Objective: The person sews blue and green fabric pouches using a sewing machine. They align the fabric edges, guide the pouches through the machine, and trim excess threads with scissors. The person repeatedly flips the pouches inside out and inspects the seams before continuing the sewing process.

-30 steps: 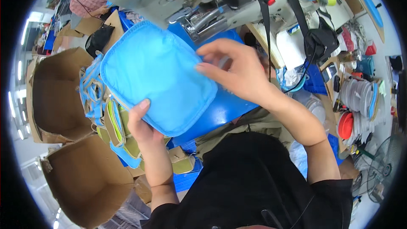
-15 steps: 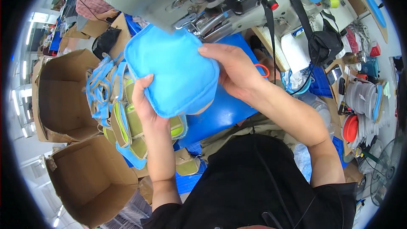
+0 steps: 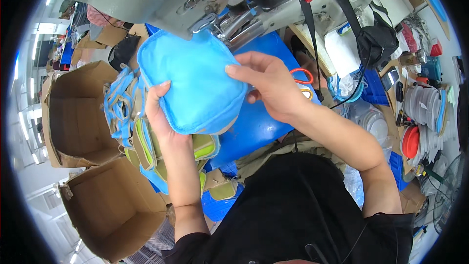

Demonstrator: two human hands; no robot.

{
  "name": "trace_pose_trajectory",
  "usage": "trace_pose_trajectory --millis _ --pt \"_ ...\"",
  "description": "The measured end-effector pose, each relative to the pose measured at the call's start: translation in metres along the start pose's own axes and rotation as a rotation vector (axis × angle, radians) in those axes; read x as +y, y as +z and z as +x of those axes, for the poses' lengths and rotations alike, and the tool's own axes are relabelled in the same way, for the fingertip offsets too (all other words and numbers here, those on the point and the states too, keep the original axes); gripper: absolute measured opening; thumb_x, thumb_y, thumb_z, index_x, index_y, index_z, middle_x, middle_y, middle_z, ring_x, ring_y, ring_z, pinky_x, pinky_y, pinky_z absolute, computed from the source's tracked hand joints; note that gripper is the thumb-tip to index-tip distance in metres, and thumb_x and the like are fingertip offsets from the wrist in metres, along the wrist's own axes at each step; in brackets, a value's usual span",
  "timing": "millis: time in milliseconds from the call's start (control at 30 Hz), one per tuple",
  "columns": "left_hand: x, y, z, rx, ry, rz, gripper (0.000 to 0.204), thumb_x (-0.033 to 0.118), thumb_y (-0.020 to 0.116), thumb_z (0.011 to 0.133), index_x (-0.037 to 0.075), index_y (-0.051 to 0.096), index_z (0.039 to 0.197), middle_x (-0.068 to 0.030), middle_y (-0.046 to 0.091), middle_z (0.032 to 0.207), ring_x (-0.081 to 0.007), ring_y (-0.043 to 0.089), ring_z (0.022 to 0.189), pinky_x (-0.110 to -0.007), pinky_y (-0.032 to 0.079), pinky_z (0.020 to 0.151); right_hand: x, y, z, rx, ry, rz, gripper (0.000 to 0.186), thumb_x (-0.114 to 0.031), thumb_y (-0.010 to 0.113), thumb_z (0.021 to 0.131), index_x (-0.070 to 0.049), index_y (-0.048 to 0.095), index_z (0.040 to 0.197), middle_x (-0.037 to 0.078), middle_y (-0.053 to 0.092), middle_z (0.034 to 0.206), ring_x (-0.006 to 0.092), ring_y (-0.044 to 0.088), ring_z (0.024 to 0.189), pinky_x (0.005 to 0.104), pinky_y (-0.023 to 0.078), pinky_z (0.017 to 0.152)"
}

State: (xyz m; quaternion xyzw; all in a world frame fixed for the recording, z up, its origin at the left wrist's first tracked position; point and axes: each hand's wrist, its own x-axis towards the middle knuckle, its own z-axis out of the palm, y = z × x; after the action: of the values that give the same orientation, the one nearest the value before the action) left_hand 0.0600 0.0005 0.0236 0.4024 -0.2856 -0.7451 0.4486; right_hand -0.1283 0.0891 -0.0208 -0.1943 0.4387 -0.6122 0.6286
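Observation:
A light blue, boxy fabric bag (image 3: 190, 85) with a bound seam around its flat panel is at the sewing machine (image 3: 224, 19), its far edge at the metal parts near the presser foot. My left hand (image 3: 163, 115) grips the bag's near left edge, thumb on top and the other fingers hidden beneath. With thumb and fingers closed, my right hand (image 3: 266, 83) pinches the bag's right edge. A strip of tan fabric shows under its near side. The needle point is hidden from this view.
Left of the bag lies a heap of blue, tan and green sewn pieces (image 3: 146, 142). Two cardboard boxes (image 3: 78, 112) stand beyond it. Scissors with red and yellow handles (image 3: 304, 79) rest on the blue work surface (image 3: 259, 122) at right. White reels (image 3: 422, 107) stand far right.
The bag has shifted slightly left in view and turned a little. My right hand's fingers have curled more at its edge. The yellow scissor handle has come into sight.

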Motion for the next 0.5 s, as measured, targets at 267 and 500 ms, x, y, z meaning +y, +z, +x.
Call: trace_pose_trajectory --millis 267,500 --pt "0.011 0.003 0.012 -0.017 -0.031 -0.028 0.059 0.012 0.064 0.082 -0.005 0.052 0.136 -0.0220 0.064 0.128 -0.0363 0.065 0.115 -0.050 0.052 0.103 -0.002 0.005 0.012 0.002 0.089 0.250 0.029 -0.026 0.079 0.089 -0.005 0.073 0.108 -0.003 0.068 0.091 0.0062 0.058 0.080 0.0237 0.041 0.060" --pt "0.015 0.002 0.029 -0.089 -0.007 0.007 0.057 0.010 0.064 0.082 -0.006 0.053 0.135 -0.0219 0.065 0.128 -0.0358 0.066 0.114 -0.049 0.053 0.103 0.001 0.014 0.017 0.021 0.013 0.353 0.026 -0.024 0.075 0.092 -0.005 0.073 0.111 -0.003 0.068 0.092 0.0073 0.059 0.081 0.0249 0.043 0.062"
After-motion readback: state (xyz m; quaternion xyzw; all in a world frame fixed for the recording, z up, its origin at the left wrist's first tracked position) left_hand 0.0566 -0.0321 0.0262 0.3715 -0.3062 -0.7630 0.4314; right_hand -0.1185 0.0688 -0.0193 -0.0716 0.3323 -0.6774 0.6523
